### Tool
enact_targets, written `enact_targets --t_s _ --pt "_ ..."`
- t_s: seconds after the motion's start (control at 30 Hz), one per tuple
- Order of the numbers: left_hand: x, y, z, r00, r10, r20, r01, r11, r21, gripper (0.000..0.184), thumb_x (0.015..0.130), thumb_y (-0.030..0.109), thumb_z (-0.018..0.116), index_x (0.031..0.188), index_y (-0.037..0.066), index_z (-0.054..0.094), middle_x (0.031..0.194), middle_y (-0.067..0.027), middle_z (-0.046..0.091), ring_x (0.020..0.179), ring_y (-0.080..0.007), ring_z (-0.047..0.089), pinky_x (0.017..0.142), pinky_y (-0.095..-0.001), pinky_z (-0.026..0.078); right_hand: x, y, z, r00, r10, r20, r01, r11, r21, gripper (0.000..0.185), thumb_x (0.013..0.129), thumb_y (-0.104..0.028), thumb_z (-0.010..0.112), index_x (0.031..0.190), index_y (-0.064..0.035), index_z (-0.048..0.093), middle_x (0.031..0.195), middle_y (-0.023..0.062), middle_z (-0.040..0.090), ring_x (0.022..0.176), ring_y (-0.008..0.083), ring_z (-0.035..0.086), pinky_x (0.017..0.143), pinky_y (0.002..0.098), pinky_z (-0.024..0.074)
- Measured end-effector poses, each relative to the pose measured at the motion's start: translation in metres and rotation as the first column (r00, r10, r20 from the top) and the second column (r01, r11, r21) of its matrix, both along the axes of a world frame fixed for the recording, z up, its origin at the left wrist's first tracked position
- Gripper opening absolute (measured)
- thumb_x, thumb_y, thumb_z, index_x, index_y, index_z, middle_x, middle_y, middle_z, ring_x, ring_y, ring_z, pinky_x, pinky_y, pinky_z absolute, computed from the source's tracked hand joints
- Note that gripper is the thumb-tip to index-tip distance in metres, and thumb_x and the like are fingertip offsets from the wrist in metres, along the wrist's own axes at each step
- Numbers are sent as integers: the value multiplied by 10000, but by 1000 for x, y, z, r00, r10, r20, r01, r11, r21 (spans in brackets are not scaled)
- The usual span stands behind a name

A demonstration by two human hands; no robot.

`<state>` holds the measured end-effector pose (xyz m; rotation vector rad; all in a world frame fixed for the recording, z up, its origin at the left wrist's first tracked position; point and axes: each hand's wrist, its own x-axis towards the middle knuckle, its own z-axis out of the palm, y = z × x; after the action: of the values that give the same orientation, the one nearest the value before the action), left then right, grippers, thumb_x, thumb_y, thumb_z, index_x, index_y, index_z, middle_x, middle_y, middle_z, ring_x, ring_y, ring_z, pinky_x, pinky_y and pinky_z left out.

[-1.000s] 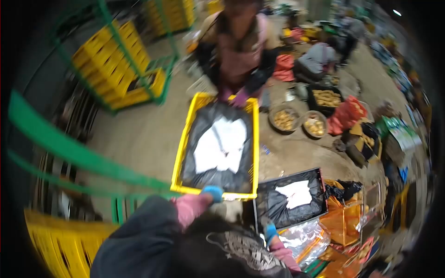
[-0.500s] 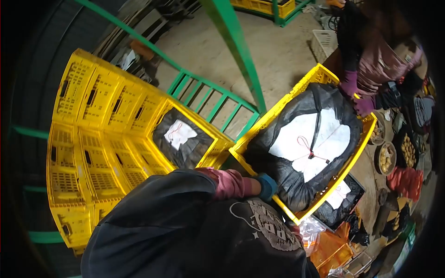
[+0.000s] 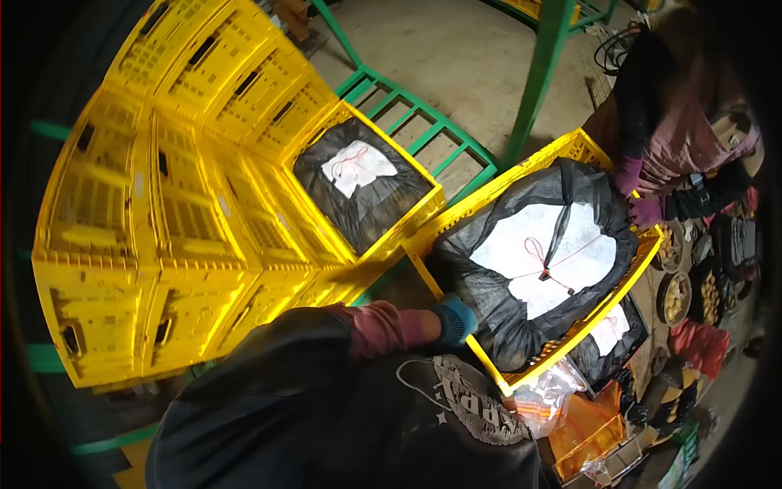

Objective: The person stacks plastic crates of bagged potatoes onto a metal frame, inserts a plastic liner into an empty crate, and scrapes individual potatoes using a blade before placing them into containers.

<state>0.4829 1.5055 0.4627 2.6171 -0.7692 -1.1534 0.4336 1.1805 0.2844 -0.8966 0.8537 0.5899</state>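
My left hand (image 3: 456,319) is closed on the near short rim of the yellow crate (image 3: 588,148), about midway between its corners; my right hand is out of sight, so I cannot tell its fingers. A co-worker's gloved hands (image 3: 647,213) are at the far end. Inside, I see a black bag (image 3: 601,186) under a white sheet (image 3: 505,236) with red string (image 3: 533,247). Stacked yellow crates (image 3: 191,200) stand to the left

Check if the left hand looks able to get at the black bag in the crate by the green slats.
Probably not without letting go: the left hand grips the rim of another yellow crate. Otherwise the way looks free: the black bag sits in an open-topped crate.
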Motion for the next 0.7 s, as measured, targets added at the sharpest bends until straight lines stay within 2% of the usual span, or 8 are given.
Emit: enact_targets --t_s 0.17,0.23,0.3,0.37,0.43,0.57,0.63,0.7 --pt "-87 48 14 996 92 9 -92 996 -2 178 783 275 620 901 197 727 891 -46 720 850 -250 700 716 -493 485 -72 31 18 938 342 -53 -343 939 -8 504 950 -568 464 1178 -134 579 1112 53 622 967 247 603 795 445 525" --pt "-113 61 17 991 128 -24 -128 991 -25 185 798 282 605 913 196 723 886 -44 717 846 -255 700 729 -493 480 -95 38 25 875 479 -70 -481 877 -4 505 951 -567 462 1181 -133 579 1114 53 623 971 247 603 799 445 524" --pt "-136 68 21 956 294 1 -293 953 -74 154 762 288 626 823 178 714 791 -85 696 792 -292 685 750 -442 504 -113 44 34 796 600 -82 -602 799 4 507 951 -566 460 1185 -132 578 1116 54 624 974 248 603 803 445 523" --pt "-159 75 15 944 330 16 -326 938 -123 181 781 299 612 861 175 716 818 -89 701 808 -304 684 754 -450 508 -125 49 43 707 703 -82 -704 710 13 508 952 -564 458 1189 -131 577 1119 54 624 978 249 603 807 445 522" --pt "-173 83 19 927 374 -19 -374 926 -40 200 795 311 601 888 174 714 839 -96 701 815 -305 684 746 -452 510 -131 53 50 625 776 -80 -778 628 18 509 953 -563 457 1193 -130 576 1121 55 625 981 249 603 810 445 521" --pt "-194 96 31 885 464 -40 -465 885 -38 251 813 356 596 924 158 703 852 -130 694 808 -324 677 762 -471 502 -118 63 60 488 869 -84 -869 492 41 512 955 -561 453 1200 -128 575 1126 56 626 988 251 603 818 445 519" --pt "-203 96 26 860 508 -50 -511 857 -66 274 814 374 602 955 159 695 862 -132 694 812 -329 674 767 -481 497 -101 72 61 454 888 -72 -889 457 30 513 956 -559 451 1204 -127 574 1128 56 627 992 252 603 822 446 518" --pt "-205 95 22 792 610 -3 -607 788 -103 259 790 377 640 918 156 684 859 -91 699 835 -295 683 777 -484 479 -78 87 58 471 880 -58 -882 471 -8 514 957 -558 450 1208 -126 574 1131 57 627 996 252 603 826 446 517"
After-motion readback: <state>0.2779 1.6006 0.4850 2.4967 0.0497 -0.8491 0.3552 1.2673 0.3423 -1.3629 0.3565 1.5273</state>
